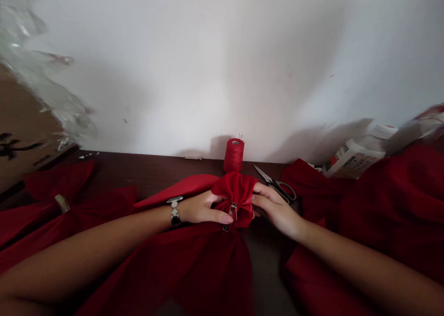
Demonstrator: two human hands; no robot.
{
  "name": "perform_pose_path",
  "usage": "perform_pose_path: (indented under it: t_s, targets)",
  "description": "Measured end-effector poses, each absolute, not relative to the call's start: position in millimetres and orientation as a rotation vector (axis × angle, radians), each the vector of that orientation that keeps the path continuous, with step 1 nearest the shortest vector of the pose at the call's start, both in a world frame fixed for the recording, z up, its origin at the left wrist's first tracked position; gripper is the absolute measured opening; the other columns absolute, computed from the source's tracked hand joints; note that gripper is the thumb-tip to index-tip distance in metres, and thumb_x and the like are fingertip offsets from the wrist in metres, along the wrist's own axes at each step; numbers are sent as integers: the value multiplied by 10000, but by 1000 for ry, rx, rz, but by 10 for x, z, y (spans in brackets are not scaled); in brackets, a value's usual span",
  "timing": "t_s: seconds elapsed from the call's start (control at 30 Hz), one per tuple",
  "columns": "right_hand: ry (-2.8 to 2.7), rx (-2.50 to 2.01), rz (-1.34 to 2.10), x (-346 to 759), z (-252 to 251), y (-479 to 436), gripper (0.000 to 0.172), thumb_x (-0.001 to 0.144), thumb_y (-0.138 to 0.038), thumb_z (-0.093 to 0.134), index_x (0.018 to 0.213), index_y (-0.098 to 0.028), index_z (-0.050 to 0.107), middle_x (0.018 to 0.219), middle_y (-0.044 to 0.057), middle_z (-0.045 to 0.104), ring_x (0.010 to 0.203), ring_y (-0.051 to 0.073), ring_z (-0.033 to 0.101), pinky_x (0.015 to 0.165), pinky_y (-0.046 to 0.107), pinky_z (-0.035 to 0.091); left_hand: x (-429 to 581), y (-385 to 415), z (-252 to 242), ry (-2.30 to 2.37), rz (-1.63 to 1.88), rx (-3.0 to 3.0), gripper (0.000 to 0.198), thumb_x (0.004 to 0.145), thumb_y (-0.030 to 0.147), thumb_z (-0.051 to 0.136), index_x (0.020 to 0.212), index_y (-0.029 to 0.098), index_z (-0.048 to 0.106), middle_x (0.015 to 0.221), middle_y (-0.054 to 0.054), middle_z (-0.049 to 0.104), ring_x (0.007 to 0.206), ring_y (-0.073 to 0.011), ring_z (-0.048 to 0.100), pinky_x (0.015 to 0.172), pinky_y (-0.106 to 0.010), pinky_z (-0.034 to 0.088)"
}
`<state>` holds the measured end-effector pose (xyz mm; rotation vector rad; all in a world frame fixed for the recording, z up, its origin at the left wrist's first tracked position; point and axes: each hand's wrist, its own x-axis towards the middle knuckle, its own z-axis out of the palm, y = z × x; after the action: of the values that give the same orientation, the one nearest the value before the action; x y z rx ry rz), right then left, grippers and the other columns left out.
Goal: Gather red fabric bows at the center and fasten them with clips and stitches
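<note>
Standing well out to the left of my left hand is a cardboard box with black markings, and crumpled clear plastic sits along its edge against the pale wall. Nearer, just beyond my left forearm, a red bow with a pale gold band at its middle lies on the dark surface. I wear a bracelet on my left wrist. My left hand is closed on the gathered red cloth, its thumb against a small buckle at the centre; the cloth's tails spread down towards me, below both hands. Just beyond this bundle a spool of red thread stands upright. My right hand grips the ruffle's right edge, some fingertips hidden behind it. Just past those knuckles lie dark-handled scissors, blades pointing away and leftward. Further right of my right hand, more red fabric is heaped, with a white-capped bottle behind it.
</note>
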<state>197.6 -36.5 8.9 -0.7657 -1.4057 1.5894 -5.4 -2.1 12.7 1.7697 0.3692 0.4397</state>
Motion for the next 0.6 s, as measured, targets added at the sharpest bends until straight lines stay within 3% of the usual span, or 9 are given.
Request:
perform_pose_path:
  t_s: [0.1, 0.23, 0.4, 0.6]
  targets:
    - [-1414, -777, 1560, 1994, 97, -378, 255, 782, -407, 629, 744, -158, 596, 641, -14, 543, 585, 92, 506, 580, 208, 421, -43, -23, 126, 352, 466, 1820, 396, 811, 414, 611, 1089, 139, 553, 1045, -89, 620, 999, -236, 561, 926, -372, 426]
    - [-1511, -822, 1437, 1973, 143, -401, 205, 731, -369, 698, 781, -177, 647, 812, 23, 649, 825, 162, 592, 821, 290, 451, -16, -28, 108, 311, 518, 1881, 254, 801, 300, 616, 989, 149, 534, 907, -47, 585, 841, -177, 553, 800, -304, 468]
    - [-1410, -841, 1493, 1916, 148, -427, 156, 717, -328, 703, 738, -181, 653, 781, 3, 670, 767, 145, 610, 781, 274, 467, 16, -35, 110, 284, 569, 1950, 159, 773, 213, 619, 899, 165, 535, 915, -37, 576, 890, -179, 554, 840, -300, 462]
    - [-1375, -902, 1300, 1939, 69, -400, 118, 756, -294, 671, 800, -186, 654, 820, 5, 688, 765, 129, 622, 758, 255, 494, 26, -70, 92, 466, 748, 1955, 237, 839, 260, 559, 1055, 166, 584, 1079, -60, 629, 1047, -213, 570, 950, -326, 423]
